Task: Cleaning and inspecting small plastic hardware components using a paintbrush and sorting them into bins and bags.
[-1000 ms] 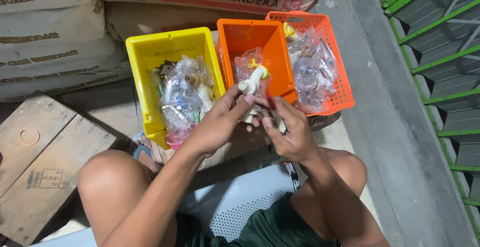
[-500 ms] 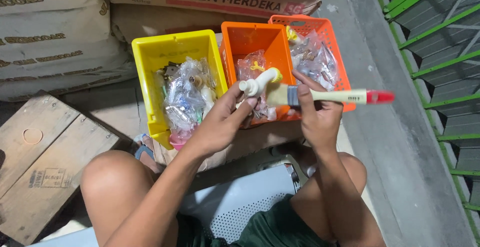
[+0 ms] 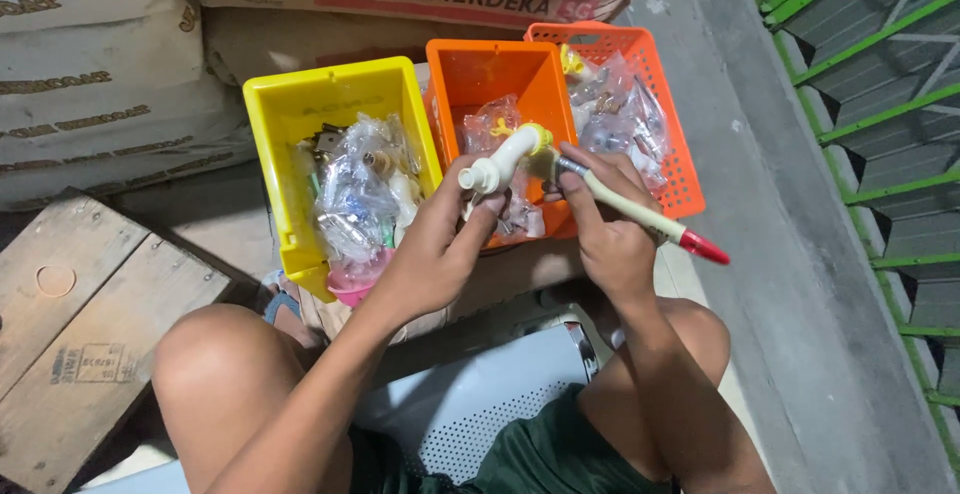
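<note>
Stacked paper sacks [image 3: 110, 84] fill the background behind you, a grey concrete ledge [image 3: 790, 254] runs down your right with green railings [image 3: 880, 104] beyond it, and a worn wooden pallet [image 3: 70, 324] lies at your left knee, while you sit bare-legged on a pale perforated seat [image 3: 480, 404]; in front of your knees three plastic bins stand side by side, touching: a yellow bin [image 3: 290, 114] on the left crammed with small fittings in clear bags, an orange bin [image 3: 490, 69] in the middle holding a few more bags, and an orange mesh basket [image 3: 675, 144] on the right, also full of bagged parts; above the orange bin your left hand [image 3: 430, 254] pinches the lower end of a white plastic tap [image 3: 500, 159] between thumb and fingertips, its yellow-trimmed top tilted up toward the right; your right hand [image 3: 610, 234] is closed around a paintbrush [image 3: 640, 216] near its metal ferrule, the cream handle with its red tip slanting down to the right past your wrist, and the brush head meets the top of the tap, the bristles too hidden behind it to make out
</note>
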